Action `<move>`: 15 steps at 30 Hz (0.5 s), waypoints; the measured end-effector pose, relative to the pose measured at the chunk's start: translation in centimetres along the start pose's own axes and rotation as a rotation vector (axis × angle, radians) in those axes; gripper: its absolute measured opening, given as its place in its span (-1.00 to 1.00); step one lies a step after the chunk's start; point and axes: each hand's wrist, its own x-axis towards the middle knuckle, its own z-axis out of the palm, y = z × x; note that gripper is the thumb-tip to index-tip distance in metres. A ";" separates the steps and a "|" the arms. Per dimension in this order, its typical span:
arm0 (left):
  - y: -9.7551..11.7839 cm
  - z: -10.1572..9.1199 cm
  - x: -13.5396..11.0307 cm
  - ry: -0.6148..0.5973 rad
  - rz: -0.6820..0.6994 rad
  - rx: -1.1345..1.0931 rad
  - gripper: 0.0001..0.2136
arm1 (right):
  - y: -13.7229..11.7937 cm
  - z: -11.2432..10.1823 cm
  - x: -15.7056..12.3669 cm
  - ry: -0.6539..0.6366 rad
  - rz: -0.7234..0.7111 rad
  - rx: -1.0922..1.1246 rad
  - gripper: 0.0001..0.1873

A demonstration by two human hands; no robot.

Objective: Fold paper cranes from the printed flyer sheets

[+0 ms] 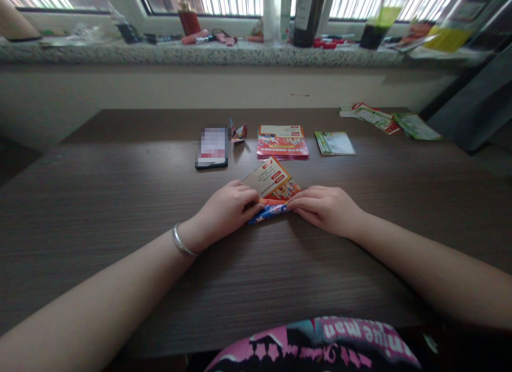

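Observation:
A printed paper leaflet [269, 181] lies partly folded on the table in front of me, its near edge turned up to show a blue strip. My left hand [237, 202], with a silver bangle at the wrist, pinches the left end of that fold. At the right end, the fingers of my right hand [322, 207] are closed on the same fold. Just beyond the leaflet sits a stack of red and cream leaflets [282, 143]. A small folded paper piece [239, 132] stands to the left of the stack, beside a phone [212, 148] with a blurred screen.
A small stack of green and white papers [335, 143] lies right of the leaflets. More green and red papers [378, 119] are spread at the table's [140, 265] far right. Bottles and small items crowd the granite windowsill [224, 55] behind.

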 end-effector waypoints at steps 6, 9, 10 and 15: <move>-0.7 0.2 0.0 0.018 0.016 0.049 -0.75 | 0.1 0.3 0.0 0.000 0.007 -0.002 -0.78; -0.6 0.2 0.0 0.019 0.005 0.054 -0.76 | 0.1 0.3 0.1 -0.017 0.010 -0.010 -0.76; -0.5 0.2 0.0 0.019 -0.011 0.057 -0.76 | 0.1 0.3 0.1 -0.018 0.009 -0.015 -0.76; -0.2 0.2 -0.1 0.030 -0.100 0.037 -0.79 | 0.2 0.4 0.2 -0.018 0.008 -0.030 -0.74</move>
